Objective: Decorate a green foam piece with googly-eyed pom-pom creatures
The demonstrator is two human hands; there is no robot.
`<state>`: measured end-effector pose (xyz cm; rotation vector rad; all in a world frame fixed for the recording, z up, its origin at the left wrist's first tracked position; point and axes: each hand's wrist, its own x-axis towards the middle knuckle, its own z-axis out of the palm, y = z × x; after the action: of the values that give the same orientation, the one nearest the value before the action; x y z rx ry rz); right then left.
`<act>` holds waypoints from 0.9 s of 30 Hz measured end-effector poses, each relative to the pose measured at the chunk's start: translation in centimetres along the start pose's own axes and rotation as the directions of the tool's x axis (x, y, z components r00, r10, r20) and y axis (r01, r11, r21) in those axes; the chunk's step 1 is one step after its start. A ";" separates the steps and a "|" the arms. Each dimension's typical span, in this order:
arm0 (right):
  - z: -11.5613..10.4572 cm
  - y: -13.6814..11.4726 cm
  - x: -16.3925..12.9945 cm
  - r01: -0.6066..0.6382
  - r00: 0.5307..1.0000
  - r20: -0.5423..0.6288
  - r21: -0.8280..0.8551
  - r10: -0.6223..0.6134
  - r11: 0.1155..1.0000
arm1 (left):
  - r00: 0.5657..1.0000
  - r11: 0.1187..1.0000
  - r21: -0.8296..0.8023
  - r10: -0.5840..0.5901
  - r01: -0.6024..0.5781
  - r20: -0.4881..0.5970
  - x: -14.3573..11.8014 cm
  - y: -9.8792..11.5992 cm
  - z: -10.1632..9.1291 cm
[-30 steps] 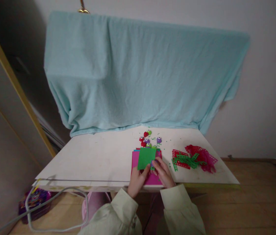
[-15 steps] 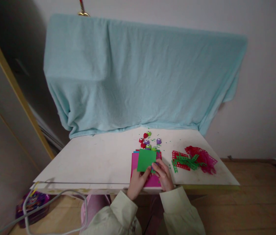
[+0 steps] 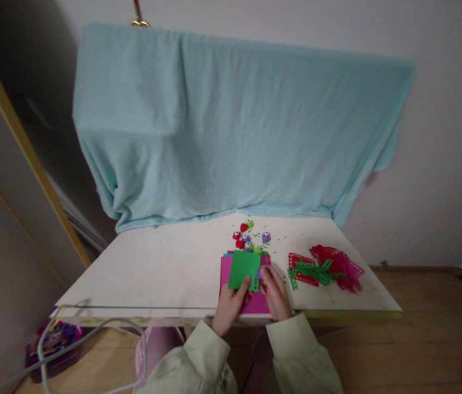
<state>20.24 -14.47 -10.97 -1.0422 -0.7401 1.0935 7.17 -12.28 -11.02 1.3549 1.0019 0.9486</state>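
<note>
My left hand [image 3: 232, 302] pinches a green square sheet of paper [image 3: 244, 268] by its lower edge, thumb on top. At the sheet's right edge my right hand [image 3: 275, 293] closes around a small purple paper punch [image 3: 259, 273], mostly hidden by the fingers. A few cut-outs show along the lower right edge of the sheet. Beneath both hands lies a stack of coloured sheets, with a magenta sheet [image 3: 225, 268] on top. Just beyond the stack sits a cluster of small red, purple and lime punches with big eyes, among them a red punch [image 3: 239, 244].
Red perforated paper [image 3: 323, 253], green perforated strips [image 3: 315, 270] and magenta scraps [image 3: 354, 273] lie at the right of the white table [image 3: 165, 262]. Green bits are scattered near a separate purple punch [image 3: 265, 237]. A blue cloth [image 3: 247, 131] hangs behind; a pale cable [image 3: 91, 328] loops at front left.
The green sheet has shifted slightly left and down in my left hand. My right hand has turned a little, with the purple punch showing more at the sheet's edge.
</note>
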 end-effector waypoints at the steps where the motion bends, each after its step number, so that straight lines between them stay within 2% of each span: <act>1: 0.0 -0.1 0.0 0.003 1.000 -0.008 -0.005 -0.003 1.000 | 1.000 1.000 -0.006 0.001 -0.001 -0.002 0.0 0.0 0.0; 5: 0.3 -0.3 -0.2 0.002 0.999 -0.033 -0.035 -0.003 0.999 | 1.000 1.000 -0.024 0.000 -0.001 -0.011 -0.1 0.2 0.0; 19: 0.1 0.0 -0.1 -0.002 1.000 0.024 -0.141 0.005 0.990 | 0.999 0.999 -0.008 0.037 -0.037 -0.005 0.0 0.0 0.2; 27: 0.0 -0.2 -0.1 -0.041 0.997 0.052 -0.126 0.048 0.991 | 0.999 0.999 -0.002 0.032 -0.032 -0.014 0.0 -0.1 0.2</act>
<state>20.29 -14.59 -10.77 -1.1430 -0.8418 1.1293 7.39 -12.35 -11.11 1.3679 0.9914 0.9840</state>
